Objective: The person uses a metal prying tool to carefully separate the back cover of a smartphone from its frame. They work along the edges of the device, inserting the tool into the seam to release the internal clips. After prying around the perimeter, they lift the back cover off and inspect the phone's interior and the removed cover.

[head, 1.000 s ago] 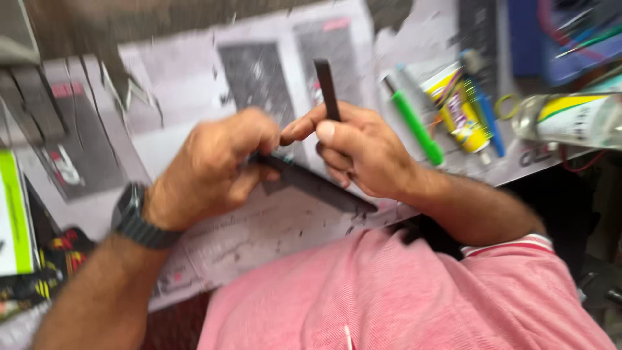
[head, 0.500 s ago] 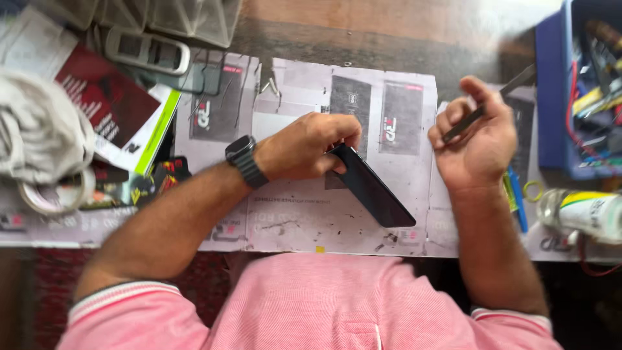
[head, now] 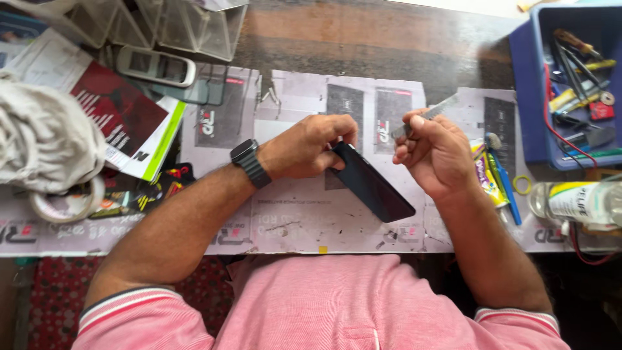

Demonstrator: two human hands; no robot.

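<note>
Two hands: left [head: 311, 146] grips phone [head: 372, 183].

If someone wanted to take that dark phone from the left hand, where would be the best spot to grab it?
Probably the free lower end of the dark phone, pinched across its two long edges from the side nearest the person's body. It lies slanted over the paper sheet; the left hand covers its top end, and the right hand, which holds a thin metal tool, is close on the upper right.
</note>
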